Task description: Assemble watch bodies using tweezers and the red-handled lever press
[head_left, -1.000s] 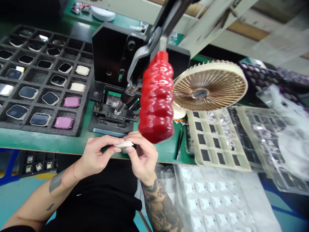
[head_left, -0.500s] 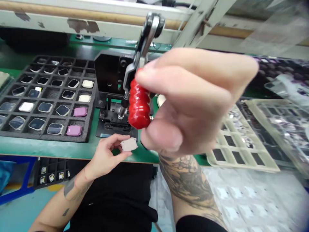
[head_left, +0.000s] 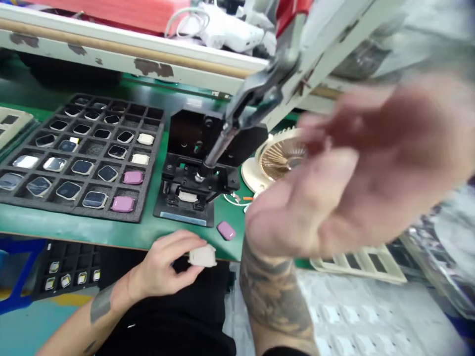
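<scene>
My left hand (head_left: 174,264) pinches a beige smartwatch case (head_left: 202,255) between thumb and fingers, just past the bench's front edge. My right hand (head_left: 356,183) hangs large and blurred close to the camera, its thumb apart from the fingers and no object visible in it. The red grip (head_left: 293,12) of the toggle clamp points upward, away from that hand. Beneath the clamp's plunger stands a black press fixture (head_left: 200,185), with a whitish piece (head_left: 187,197) at its front. A small purple part (head_left: 226,230) lies on the green bench beside the fixture.
A black foam tray (head_left: 81,148) at left holds many watch cases, several of them purple or cream. A cream fan (head_left: 282,158) stands behind my right hand. Compartment trays (head_left: 365,264) and clear plastic packaging (head_left: 356,316) lie at right. A shelf (head_left: 122,57) crosses the back.
My right hand has let go of the red grip and moved right. The clamp handle has swung up. My left hand still holds the beige case, now lower in view.
</scene>
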`<control>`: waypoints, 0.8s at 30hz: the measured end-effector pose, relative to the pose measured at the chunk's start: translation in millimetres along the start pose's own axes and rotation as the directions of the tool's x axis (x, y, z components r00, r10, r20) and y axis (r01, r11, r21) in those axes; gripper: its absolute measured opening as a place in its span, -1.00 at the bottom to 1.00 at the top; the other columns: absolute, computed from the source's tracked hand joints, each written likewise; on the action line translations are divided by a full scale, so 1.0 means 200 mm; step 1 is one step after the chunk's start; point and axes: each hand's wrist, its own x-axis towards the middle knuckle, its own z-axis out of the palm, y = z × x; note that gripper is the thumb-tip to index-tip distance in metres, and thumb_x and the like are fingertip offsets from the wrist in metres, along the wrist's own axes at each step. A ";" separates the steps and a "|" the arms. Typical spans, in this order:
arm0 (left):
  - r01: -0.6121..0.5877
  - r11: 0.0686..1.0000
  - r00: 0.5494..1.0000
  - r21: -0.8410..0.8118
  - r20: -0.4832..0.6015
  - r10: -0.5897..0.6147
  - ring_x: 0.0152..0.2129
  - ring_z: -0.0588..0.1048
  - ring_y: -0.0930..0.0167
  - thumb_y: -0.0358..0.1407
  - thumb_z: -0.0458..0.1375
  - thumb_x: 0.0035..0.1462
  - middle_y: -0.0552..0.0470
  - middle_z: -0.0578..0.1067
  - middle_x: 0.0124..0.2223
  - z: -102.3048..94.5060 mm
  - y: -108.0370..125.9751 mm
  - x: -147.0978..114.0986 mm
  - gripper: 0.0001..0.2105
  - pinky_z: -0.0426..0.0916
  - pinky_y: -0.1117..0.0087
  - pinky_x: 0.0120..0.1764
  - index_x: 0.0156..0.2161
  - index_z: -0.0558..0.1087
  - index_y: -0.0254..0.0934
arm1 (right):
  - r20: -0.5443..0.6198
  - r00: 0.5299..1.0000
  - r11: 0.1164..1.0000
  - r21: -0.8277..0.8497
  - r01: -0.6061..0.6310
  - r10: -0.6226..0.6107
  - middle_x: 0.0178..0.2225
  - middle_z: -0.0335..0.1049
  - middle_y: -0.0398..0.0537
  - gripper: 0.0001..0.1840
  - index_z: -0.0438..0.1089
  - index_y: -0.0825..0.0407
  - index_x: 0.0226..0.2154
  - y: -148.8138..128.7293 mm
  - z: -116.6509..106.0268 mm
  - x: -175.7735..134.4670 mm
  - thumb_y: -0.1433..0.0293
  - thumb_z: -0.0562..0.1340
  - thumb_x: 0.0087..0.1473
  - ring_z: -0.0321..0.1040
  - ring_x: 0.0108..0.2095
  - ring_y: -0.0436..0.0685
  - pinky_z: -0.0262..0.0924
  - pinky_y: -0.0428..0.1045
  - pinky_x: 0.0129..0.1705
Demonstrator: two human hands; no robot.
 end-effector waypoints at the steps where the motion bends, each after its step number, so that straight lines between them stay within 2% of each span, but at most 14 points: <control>1: 0.003 1.000 1.000 0.028 -0.031 -0.002 -0.11 0.76 0.21 -0.47 0.38 0.28 -0.23 0.74 0.00 -0.02 0.01 -0.03 -0.55 0.72 0.25 -0.03 0.25 0.60 -0.26 | -0.043 0.996 0.997 0.009 0.073 -0.073 -0.01 0.61 -0.06 -0.55 0.60 -0.03 0.20 0.00 -0.02 -0.06 0.21 0.05 0.64 0.69 0.06 0.19 0.54 0.11 0.06; 2: 0.016 0.998 0.998 0.060 -0.061 -0.013 -0.10 0.76 0.22 -0.49 0.37 0.27 -0.23 0.74 0.02 -0.04 0.03 -0.05 -0.54 0.73 0.26 -0.01 0.26 0.60 -0.27 | -0.016 0.992 0.992 0.011 0.124 -0.124 -0.07 0.63 -0.04 -0.63 0.60 -0.03 0.20 0.02 -0.05 -0.14 0.31 0.13 0.60 0.70 -0.02 0.18 0.57 0.13 0.02; 3: 0.035 0.995 0.996 0.094 -0.089 -0.027 -0.09 0.77 0.22 -0.51 0.36 0.26 -0.23 0.74 0.03 -0.07 0.04 -0.08 -0.53 0.73 0.28 0.01 0.26 0.60 -0.27 | 0.083 0.987 0.990 0.003 0.140 -0.139 -0.11 0.65 -0.02 -0.66 0.60 -0.04 0.21 0.04 -0.08 -0.23 0.40 0.18 0.55 0.69 -0.09 0.19 0.60 0.15 -0.02; 4: 0.051 0.990 0.993 0.128 -0.113 -0.037 -0.08 0.77 0.24 -0.51 0.37 0.25 -0.22 0.75 0.03 -0.10 0.05 -0.09 -0.52 0.73 0.30 0.01 0.26 0.60 -0.27 | 0.268 0.957 0.993 -0.015 0.118 -0.109 -0.11 0.68 0.01 -0.63 0.58 -0.04 0.22 0.08 -0.10 -0.32 0.46 0.19 0.52 0.68 -0.10 0.21 0.63 0.17 -0.04; 6: 0.049 0.978 0.990 0.204 -0.138 -0.021 -0.10 0.77 0.26 -0.52 0.39 0.24 -0.20 0.75 0.02 -0.14 0.06 -0.11 -0.52 0.72 0.35 0.02 0.25 0.61 -0.29 | 0.533 0.846 0.986 -0.131 0.101 -0.016 0.09 0.67 0.12 -0.55 0.51 -0.03 0.31 0.15 -0.12 -0.47 0.53 0.18 0.48 0.66 0.08 0.29 0.64 0.25 0.12; 7: 0.031 0.970 0.990 0.241 -0.142 0.004 -0.11 0.77 0.27 -0.52 0.41 0.23 -0.20 0.76 0.01 -0.16 0.07 -0.10 -0.52 0.72 0.36 0.03 0.24 0.62 -0.29 | 0.612 0.790 0.972 -0.202 0.124 0.026 0.19 0.62 0.19 -0.51 0.47 0.00 0.35 0.18 -0.10 -0.52 0.55 0.17 0.47 0.61 0.19 0.33 0.60 0.29 0.22; 9: -0.016 0.955 0.990 0.297 -0.128 0.057 -0.12 0.78 0.28 -0.51 0.45 0.22 -0.19 0.76 0.01 -0.18 0.06 -0.09 -0.51 0.71 0.38 0.05 0.25 0.62 -0.29 | 0.712 0.695 0.923 -0.328 0.202 0.101 0.26 0.56 0.31 -0.48 0.44 0.08 0.37 0.23 -0.04 -0.57 0.57 0.13 0.47 0.53 0.28 0.40 0.52 0.35 0.31; 12: -0.004 0.943 0.994 0.332 -0.098 0.038 -0.08 0.76 0.27 -0.48 0.47 0.25 -0.14 0.75 0.06 -0.19 0.07 -0.08 -0.45 0.71 0.35 0.06 0.31 0.60 -0.22 | 0.787 0.559 0.848 -0.463 0.258 0.260 0.13 0.61 0.36 -0.57 0.56 0.14 0.21 0.26 0.08 -0.53 0.58 0.13 0.44 0.56 0.13 0.44 0.51 0.35 0.25; 14: 0.038 0.936 0.996 0.351 -0.093 -0.006 -0.02 0.72 0.23 -0.47 0.48 0.26 -0.13 0.70 0.13 -0.21 0.07 -0.07 -0.43 0.71 0.28 0.06 0.35 0.59 -0.14 | 0.787 0.526 0.835 -0.498 0.233 0.323 0.07 0.62 0.34 -0.63 0.59 0.15 0.13 0.25 0.12 -0.49 0.56 0.14 0.45 0.56 0.08 0.43 0.51 0.32 0.23; 15: 0.052 0.925 0.995 0.376 -0.100 -0.015 -0.01 0.70 0.23 -0.47 0.48 0.26 -0.13 0.66 0.16 -0.22 0.07 -0.07 -0.42 0.70 0.27 0.04 0.35 0.60 -0.11 | 0.773 0.543 0.845 -0.497 0.198 0.328 0.08 0.60 0.33 -0.64 0.58 0.15 0.13 0.23 0.12 -0.48 0.54 0.14 0.47 0.55 0.10 0.42 0.51 0.31 0.24; 16: 0.057 0.909 0.994 0.412 -0.107 -0.014 -0.02 0.69 0.24 -0.49 0.47 0.27 -0.13 0.63 0.17 -0.23 0.07 -0.06 -0.42 0.69 0.27 0.01 0.35 0.60 -0.10 | 0.749 0.579 0.862 -0.486 0.147 0.323 0.11 0.59 0.31 -0.64 0.55 0.14 0.17 0.21 0.10 -0.49 0.51 0.12 0.50 0.53 0.14 0.40 0.50 0.30 0.27; 19: 0.053 0.810 0.996 0.584 -0.090 -0.001 -0.13 0.68 0.29 -0.49 0.41 0.34 -0.13 0.59 0.12 -0.25 0.04 0.00 -0.42 0.62 0.31 -0.06 0.40 0.56 -0.09 | 0.591 0.751 0.921 -0.386 -0.059 0.295 0.22 0.53 0.23 -0.55 0.42 0.05 0.36 0.14 0.02 -0.56 0.46 0.08 0.55 0.46 0.27 0.30 0.47 0.24 0.36; 21: 0.050 0.686 0.999 0.726 -0.044 -0.026 -0.19 0.70 0.28 -0.44 0.36 0.42 -0.15 0.64 0.14 -0.23 0.00 0.06 -0.45 0.57 0.30 -0.12 0.45 0.50 -0.13 | 0.461 0.836 0.938 -0.307 -0.164 0.297 0.29 0.49 0.20 -0.48 0.34 -0.03 0.45 0.10 -0.05 -0.62 0.46 0.10 0.55 0.46 0.32 0.27 0.47 0.24 0.39; 24: 0.031 0.477 0.994 0.879 0.024 -0.109 -0.32 0.71 0.26 -0.36 0.27 0.50 -0.20 0.70 0.19 -0.15 -0.07 0.17 -0.65 0.42 0.28 -0.38 0.31 0.59 -0.22 | 0.353 0.886 0.939 -0.270 -0.213 0.303 0.33 0.48 0.19 -0.41 0.31 -0.10 0.50 0.08 -0.15 -0.68 0.48 0.14 0.52 0.50 0.34 0.30 0.51 0.28 0.39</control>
